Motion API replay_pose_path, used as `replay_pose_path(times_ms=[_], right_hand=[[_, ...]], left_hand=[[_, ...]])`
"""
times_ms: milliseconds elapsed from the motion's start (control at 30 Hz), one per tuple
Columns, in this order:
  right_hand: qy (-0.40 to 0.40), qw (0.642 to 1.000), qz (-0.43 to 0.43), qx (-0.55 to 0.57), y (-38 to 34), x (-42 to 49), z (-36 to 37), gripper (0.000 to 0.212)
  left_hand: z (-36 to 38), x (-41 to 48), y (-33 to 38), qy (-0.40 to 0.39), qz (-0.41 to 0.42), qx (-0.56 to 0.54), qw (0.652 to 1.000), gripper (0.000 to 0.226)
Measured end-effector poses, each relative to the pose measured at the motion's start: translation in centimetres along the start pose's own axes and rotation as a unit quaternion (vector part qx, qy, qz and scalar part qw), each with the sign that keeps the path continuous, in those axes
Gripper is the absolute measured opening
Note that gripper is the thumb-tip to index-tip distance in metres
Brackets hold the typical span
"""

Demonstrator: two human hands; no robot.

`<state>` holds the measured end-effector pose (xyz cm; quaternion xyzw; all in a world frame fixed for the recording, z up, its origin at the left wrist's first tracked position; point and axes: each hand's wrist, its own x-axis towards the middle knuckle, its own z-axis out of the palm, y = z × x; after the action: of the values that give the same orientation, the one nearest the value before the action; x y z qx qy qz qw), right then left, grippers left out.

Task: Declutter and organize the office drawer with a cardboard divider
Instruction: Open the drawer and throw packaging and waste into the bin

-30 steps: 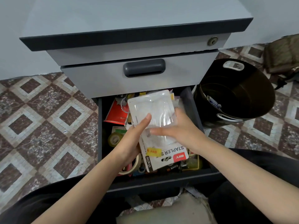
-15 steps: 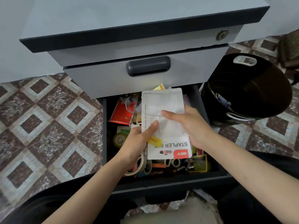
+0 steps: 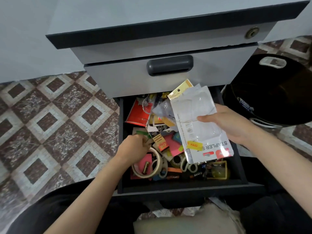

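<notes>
The dark bottom drawer (image 3: 184, 187) of a grey cabinet stands pulled out, full of mixed stationery. My right hand (image 3: 229, 123) grips a white stapler-set blister pack (image 3: 199, 125) together with other flat packets, lifted above the drawer's right half. My left hand (image 3: 135, 146) reaches down into the drawer's left side with fingers curled among the items near a green-topped tape dispenser (image 3: 143, 134); what it grasps is hidden. A masking tape roll (image 3: 157, 162), pink sticky notes (image 3: 172, 143) and a red booklet (image 3: 137, 114) lie in the clutter.
A black bin (image 3: 273, 102) with white handles stands on the floor right of the cabinet. The shut grey drawer (image 3: 168, 73) with a dark handle overhangs the open one. Patterned floor tiles (image 3: 55, 119) spread to the left. A pale cushion (image 3: 185, 222) lies below the drawer front.
My left hand let go of the stapler pack and dropped into the drawer's left side. My right hand now carries the pack alone and has moved it right.
</notes>
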<state>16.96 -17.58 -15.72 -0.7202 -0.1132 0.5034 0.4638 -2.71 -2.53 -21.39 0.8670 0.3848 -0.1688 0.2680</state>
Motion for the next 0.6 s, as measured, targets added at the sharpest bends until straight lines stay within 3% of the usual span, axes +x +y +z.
replay_pose_path(times_ms=[67,267,433,500,600], right_hand=[[0.002,1.000,0.004,0.003,0.0,0.2,0.0,0.038],[0.007,1.000,0.021,0.022,0.5,0.7,0.1,0.036],[0.016,0.999,0.042,0.029,1.5,0.9,-0.2,0.034],[0.017,0.998,0.043,0.032,1.7,0.9,-0.2,0.034],[0.010,0.999,0.037,0.034,1.6,1.0,-0.3,0.034]], left_hand=[[0.5,0.2,-0.4,-0.013,0.002,0.020,1.000,0.027],[1.3,-0.2,1.1,0.023,0.047,-0.062,0.997,0.046],[3.3,-0.6,1.4,-0.034,0.128,0.222,0.966,0.065],[3.6,-0.7,1.7,-0.046,0.129,0.240,0.961,0.063],[3.4,-0.6,1.9,0.001,0.132,0.219,0.967,0.051]])
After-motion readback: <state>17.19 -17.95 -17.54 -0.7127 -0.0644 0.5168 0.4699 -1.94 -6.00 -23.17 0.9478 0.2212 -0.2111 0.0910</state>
